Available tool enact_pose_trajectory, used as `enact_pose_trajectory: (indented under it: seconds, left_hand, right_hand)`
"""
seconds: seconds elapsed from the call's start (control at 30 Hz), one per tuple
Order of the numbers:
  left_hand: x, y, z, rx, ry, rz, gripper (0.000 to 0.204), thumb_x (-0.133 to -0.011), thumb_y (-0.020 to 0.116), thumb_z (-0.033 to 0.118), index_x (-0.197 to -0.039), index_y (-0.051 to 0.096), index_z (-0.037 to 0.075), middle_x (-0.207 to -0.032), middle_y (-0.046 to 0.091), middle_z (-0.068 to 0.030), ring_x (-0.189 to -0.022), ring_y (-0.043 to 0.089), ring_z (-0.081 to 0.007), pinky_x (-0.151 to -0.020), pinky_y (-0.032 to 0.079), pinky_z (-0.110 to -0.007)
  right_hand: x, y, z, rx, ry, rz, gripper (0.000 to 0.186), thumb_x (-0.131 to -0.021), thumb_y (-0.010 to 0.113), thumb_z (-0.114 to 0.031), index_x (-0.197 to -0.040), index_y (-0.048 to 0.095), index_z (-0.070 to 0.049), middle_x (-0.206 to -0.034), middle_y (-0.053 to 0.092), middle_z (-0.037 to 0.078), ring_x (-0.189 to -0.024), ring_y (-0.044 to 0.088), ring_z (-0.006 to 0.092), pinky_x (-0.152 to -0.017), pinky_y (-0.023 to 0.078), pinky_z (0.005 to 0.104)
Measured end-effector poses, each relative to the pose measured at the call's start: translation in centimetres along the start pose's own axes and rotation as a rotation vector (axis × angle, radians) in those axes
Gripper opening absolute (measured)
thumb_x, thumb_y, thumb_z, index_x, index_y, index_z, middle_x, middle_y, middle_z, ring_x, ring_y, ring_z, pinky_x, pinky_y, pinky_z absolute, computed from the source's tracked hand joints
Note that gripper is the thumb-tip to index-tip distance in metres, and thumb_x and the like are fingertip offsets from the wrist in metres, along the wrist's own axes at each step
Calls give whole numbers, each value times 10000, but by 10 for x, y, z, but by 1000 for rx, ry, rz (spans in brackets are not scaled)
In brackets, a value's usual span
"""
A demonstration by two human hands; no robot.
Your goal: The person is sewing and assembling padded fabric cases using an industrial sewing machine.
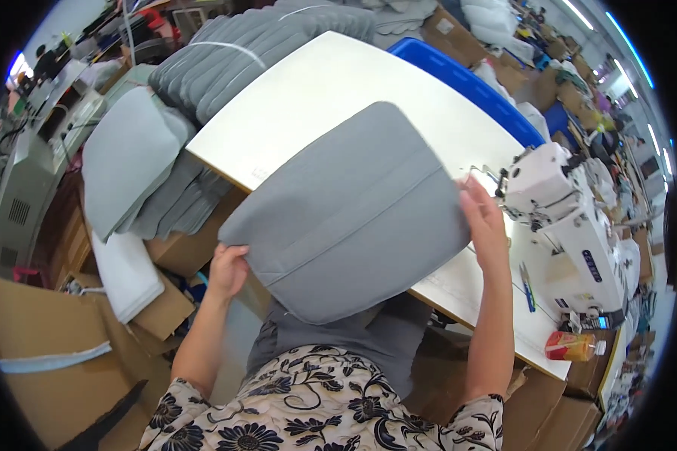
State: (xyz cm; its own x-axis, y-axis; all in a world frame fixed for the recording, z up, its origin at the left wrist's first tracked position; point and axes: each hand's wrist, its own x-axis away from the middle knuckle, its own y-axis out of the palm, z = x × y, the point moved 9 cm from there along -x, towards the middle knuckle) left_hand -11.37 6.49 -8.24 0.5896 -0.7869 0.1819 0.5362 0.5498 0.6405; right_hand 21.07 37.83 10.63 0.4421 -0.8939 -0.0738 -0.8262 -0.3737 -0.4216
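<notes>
A grey fabric panel (353,210) with rounded corners and a long seam across it is held up before me, tilted, over the near edge of the white table. My left hand (229,269) pinches its left edge near the lower corner. At the opposite edge, my right hand (483,218) grips the panel, its fingers partly hidden by the cloth. Just past that hand stands a white sewing machine (572,218), its needle end close to my fingertips.
The white table (301,90) runs behind the panel. Blue-handled snips (528,289) and a drink bottle (574,346) lie by the machine. A blue bin (466,86) borders the far edge. Stacked grey panels (226,64) and cardboard boxes (45,323) crowd the left.
</notes>
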Motion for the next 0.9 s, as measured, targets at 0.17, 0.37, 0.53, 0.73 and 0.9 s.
enact_pose_trajectory:
  seconds: [0.17,0.37,0.53,0.73,0.9]
  left_hand:
    - [-13,-15,27,-17,122,22,512,-840,515,-22,-1350,501,33,-1328,583,-92,-1253,540,-251,-1089,405,-399]
    - [-17,-4,34,53,136,-26,473,-907,534,64,-1375,472,31,-1340,578,-94,-1269,527,-248,-1108,384,-398]
    - [-17,-1,39,-83,154,136,443,-1015,557,262,-1375,464,21,-1325,582,-110,-1201,578,-239,-1042,459,-399]
    - [-22,2,63,-274,265,258,468,-1021,558,316,-1358,492,-2,-1292,602,-122,-1146,603,-216,-985,491,-355]
    - [-23,7,81,-434,289,313,486,-1024,549,332,-1353,514,-24,-1290,609,-131,-1137,602,-204,-974,479,-321]
  right_hand:
    - [12,38,-5,-322,36,-313,348,-975,638,-162,-1277,640,11,-1093,710,61,-970,632,100,-870,494,237]
    - [22,35,22,-485,63,-319,334,-984,618,-120,-1286,630,21,-1143,702,68,-1032,628,116,-918,488,249]
    - [24,33,22,-499,126,-286,366,-1015,558,-158,-1339,584,10,-1207,675,80,-1080,615,126,-948,470,253]
    - [24,39,34,-795,255,-443,409,-1041,501,-194,-1409,515,-16,-1212,658,78,-1014,632,129,-901,498,269]
    - [24,32,39,-604,231,-385,434,-995,556,-81,-1420,503,-12,-1204,652,77,-1050,625,139,-910,527,308]
